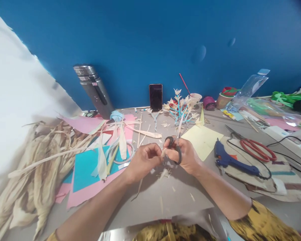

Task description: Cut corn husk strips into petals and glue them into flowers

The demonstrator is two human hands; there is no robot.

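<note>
My left hand [144,159] is closed in a pinch on a small pale piece of dried husk [163,153]. Close beside it, my right hand [189,158] grips black-handled scissors [178,154], fingers through the loops and blades pointing away from me. The right fingertips also meet the husk piece. Beyond the hands stands a branching stem wrapped in light blue with pale husk flowers [179,108]. A smaller twisted stem [155,121] lies left of it. Husk scraps [165,173] are scattered below my hands.
Dried husks [46,174] heap at left beside blue paper [84,175] and a steel flask [96,92]. A phone [156,97] leans on the wall. Yellow paper [203,140], a blue glue gun [234,160], red-handled scissors [257,149] and a plastic bottle [251,88] occupy the right.
</note>
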